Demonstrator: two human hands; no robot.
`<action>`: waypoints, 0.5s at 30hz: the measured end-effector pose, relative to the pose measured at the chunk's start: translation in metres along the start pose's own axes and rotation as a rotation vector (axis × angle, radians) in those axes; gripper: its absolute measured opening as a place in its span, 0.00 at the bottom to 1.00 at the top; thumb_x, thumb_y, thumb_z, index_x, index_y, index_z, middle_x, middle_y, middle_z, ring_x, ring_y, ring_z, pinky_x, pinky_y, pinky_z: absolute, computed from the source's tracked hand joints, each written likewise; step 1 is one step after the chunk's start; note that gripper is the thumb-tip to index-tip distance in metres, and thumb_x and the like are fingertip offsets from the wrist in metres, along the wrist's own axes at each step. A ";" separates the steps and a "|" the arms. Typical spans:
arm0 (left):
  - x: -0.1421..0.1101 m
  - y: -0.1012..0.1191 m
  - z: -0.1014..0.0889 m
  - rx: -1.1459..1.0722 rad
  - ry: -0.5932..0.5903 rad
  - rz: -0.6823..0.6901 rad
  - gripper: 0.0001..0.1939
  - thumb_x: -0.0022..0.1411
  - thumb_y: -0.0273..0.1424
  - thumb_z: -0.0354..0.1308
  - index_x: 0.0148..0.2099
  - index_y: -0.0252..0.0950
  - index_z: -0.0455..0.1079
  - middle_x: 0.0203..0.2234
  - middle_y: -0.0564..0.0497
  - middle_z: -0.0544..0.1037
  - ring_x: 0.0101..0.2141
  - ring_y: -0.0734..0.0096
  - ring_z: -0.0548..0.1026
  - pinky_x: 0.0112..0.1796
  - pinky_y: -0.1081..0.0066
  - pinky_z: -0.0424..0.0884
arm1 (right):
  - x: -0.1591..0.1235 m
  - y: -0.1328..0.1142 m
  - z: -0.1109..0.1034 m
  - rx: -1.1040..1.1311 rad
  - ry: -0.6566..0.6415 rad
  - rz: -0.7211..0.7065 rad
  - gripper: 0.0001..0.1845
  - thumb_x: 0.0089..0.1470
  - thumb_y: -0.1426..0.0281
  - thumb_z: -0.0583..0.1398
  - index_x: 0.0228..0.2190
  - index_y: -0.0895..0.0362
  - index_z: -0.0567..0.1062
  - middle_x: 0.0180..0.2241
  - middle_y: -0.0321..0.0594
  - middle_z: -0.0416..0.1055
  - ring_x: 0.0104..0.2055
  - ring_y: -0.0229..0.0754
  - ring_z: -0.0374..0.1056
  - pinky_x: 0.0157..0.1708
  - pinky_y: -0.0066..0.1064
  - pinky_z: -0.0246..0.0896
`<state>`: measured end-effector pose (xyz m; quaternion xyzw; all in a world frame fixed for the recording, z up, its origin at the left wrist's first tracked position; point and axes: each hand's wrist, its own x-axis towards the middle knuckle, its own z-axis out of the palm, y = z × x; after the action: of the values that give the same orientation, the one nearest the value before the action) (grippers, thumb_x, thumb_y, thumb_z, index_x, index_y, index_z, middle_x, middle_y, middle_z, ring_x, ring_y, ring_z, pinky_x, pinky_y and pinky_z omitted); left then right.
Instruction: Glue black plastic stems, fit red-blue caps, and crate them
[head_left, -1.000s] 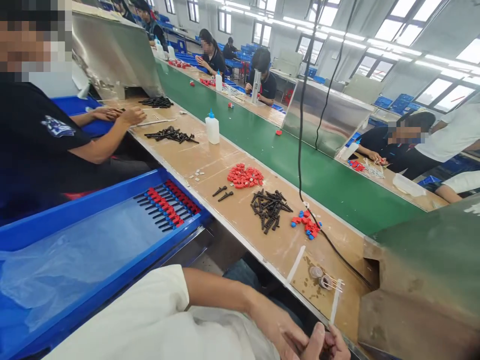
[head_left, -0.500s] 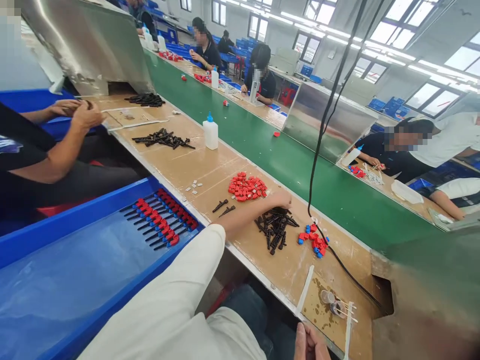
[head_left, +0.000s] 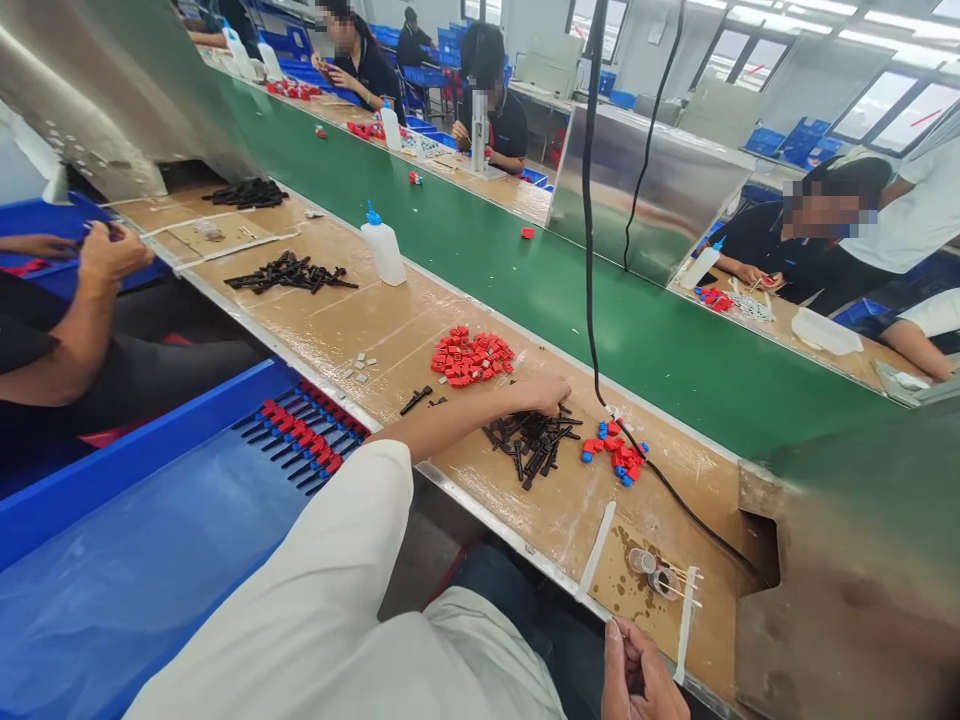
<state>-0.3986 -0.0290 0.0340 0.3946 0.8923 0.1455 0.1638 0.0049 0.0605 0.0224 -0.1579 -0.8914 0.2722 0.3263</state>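
Three piles of black parts (head_left: 291, 272) – two towards ten o'clock, one towards five; one red pile (head_left: 472, 357) near the centre; two small cups (head_left: 642, 561) towards four; three pieces (head_left: 527, 233) on the green belt (head_left: 480, 270), eleven to one.

No text, label, brand, number or sign can be read anywhere in the view.

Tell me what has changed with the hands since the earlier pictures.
The left hand has moved away from the right hand and across the bench to the pile of black parts; whether it grips one is unclear. The right hand has stayed by the bench's near edge. The red pile and red-and-blue pieces look unmoved.
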 end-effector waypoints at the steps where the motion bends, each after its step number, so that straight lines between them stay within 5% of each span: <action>1: 0.000 0.000 0.000 -0.008 0.017 -0.017 0.16 0.48 0.26 0.62 0.42 0.36 0.78 0.46 0.40 0.79 0.46 0.51 0.77 0.46 0.64 0.71 | 0.003 0.005 -0.001 0.002 -0.035 -0.039 0.14 0.61 0.60 0.61 0.33 0.58 0.79 0.28 0.43 0.79 0.24 0.38 0.73 0.29 0.27 0.70; 5: 0.004 -0.008 -0.009 -0.066 0.113 -0.101 0.14 0.56 0.29 0.56 0.44 0.32 0.76 0.42 0.38 0.80 0.43 0.54 0.78 0.45 0.64 0.71 | 0.011 0.015 -0.001 0.022 -0.108 -0.043 0.15 0.61 0.58 0.61 0.33 0.56 0.80 0.28 0.42 0.79 0.24 0.39 0.73 0.29 0.27 0.70; 9: 0.004 -0.029 -0.025 -0.145 0.218 -0.146 0.17 0.65 0.28 0.45 0.49 0.29 0.71 0.41 0.37 0.79 0.41 0.56 0.77 0.44 0.63 0.71 | 0.030 -0.011 0.016 0.117 -0.188 0.048 0.17 0.63 0.56 0.58 0.33 0.55 0.78 0.28 0.41 0.77 0.26 0.39 0.71 0.29 0.28 0.68; 12: -0.006 -0.037 -0.020 -0.207 0.246 -0.123 0.16 0.67 0.28 0.43 0.47 0.29 0.70 0.38 0.38 0.79 0.38 0.58 0.77 0.44 0.62 0.71 | 0.071 -0.040 0.049 0.123 -0.324 -0.061 0.17 0.65 0.57 0.54 0.34 0.54 0.76 0.31 0.42 0.75 0.33 0.42 0.71 0.34 0.32 0.68; 15: -0.021 -0.032 0.001 -0.286 0.283 -0.068 0.11 0.65 0.29 0.49 0.43 0.31 0.70 0.32 0.41 0.79 0.33 0.59 0.76 0.42 0.63 0.72 | 0.128 -0.053 0.096 -0.058 -0.375 -0.201 0.18 0.67 0.62 0.49 0.45 0.56 0.75 0.46 0.51 0.73 0.50 0.49 0.69 0.49 0.41 0.65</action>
<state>-0.4060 -0.0660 0.0247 0.3124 0.8896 0.3189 0.0961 -0.1589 0.0405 0.0559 -0.0243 -0.9552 0.2371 0.1753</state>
